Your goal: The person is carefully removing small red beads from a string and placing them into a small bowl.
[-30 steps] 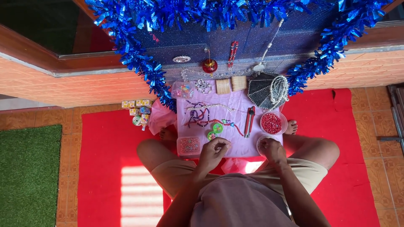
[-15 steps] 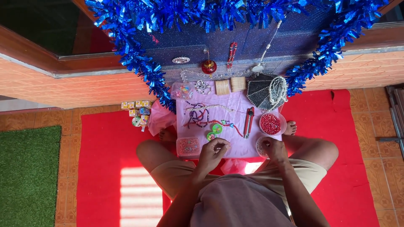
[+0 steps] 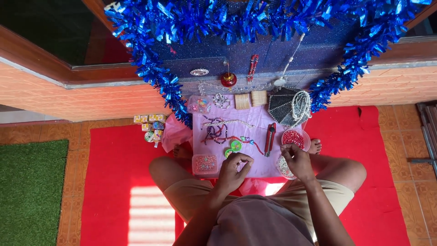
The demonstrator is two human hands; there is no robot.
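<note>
Presently pinching something too small to identify in left hand [image 3: 234, 167], right hand [image 3: 295, 157] fingers curled over clear bead bowl [image 3: 284, 167] near right, risking spilled beads if nudged.

A round clear bowl of pale beads [image 3: 284, 167] sits at the pink cloth's [image 3: 255, 132] near right corner, just beside a bowl of red beads [image 3: 294, 138].

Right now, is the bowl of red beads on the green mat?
No, the bowl of red beads sits on the pink cloth, far from the green mat.
</note>
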